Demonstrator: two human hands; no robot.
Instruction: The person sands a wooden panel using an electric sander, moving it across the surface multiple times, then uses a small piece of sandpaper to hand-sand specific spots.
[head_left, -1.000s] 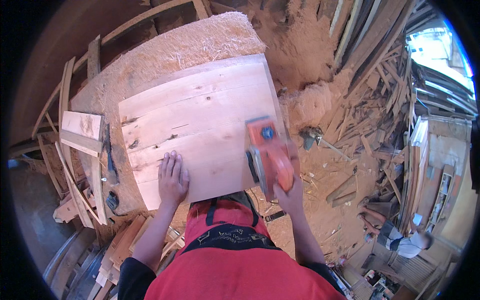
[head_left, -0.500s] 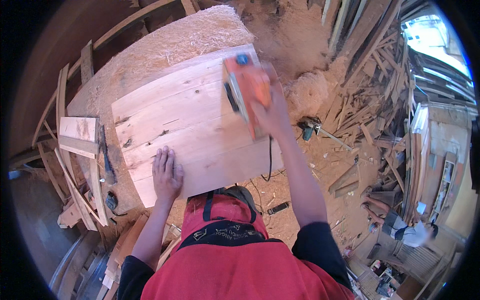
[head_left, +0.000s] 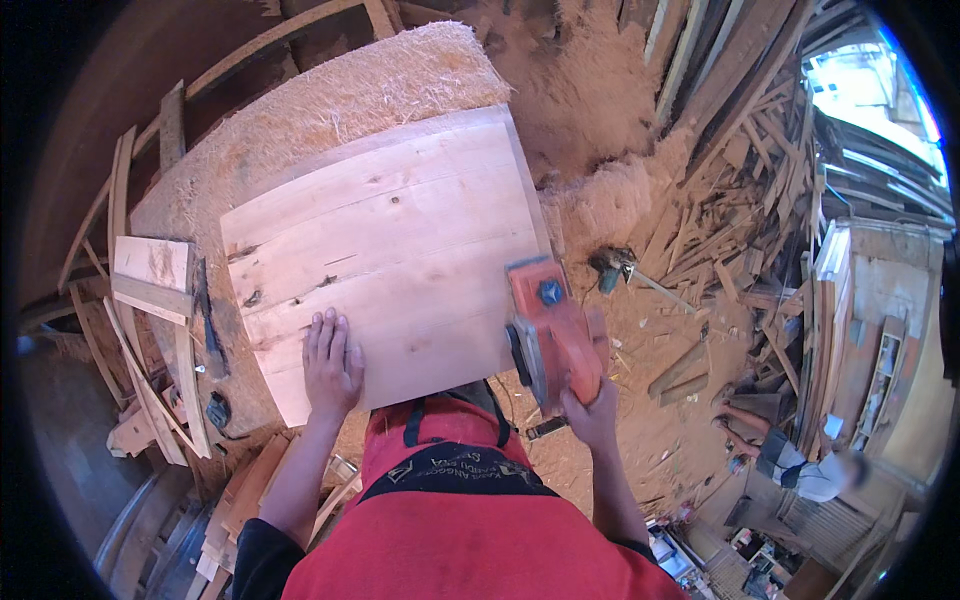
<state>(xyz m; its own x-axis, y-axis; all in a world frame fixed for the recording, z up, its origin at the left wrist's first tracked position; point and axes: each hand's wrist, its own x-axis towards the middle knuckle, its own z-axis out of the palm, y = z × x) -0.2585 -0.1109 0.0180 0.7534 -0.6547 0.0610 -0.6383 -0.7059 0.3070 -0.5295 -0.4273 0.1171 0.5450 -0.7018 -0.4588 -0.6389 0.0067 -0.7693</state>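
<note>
A pale wooden panel of several joined boards, with a few knots and dark cracks, lies in front of me. My left hand rests flat on its near left part, fingers stretched out. My right hand is wrapped around the rear handle of an orange electric planer with a dark blue front knob. The planer is at the panel's near right corner, its front end by the right edge and its rear out beyond it. Its underside is hidden.
Shavings cover the worktable beyond the panel. Short wood pieces and a dark tool lie at left. Another power tool is on the shaving-strewn floor. Scrap wood is heaped at right; another person sits farther off.
My right hand has drawn the planer back toward me and rightward, from the panel's far right part to its near right corner. My left hand stays in place on the panel.
</note>
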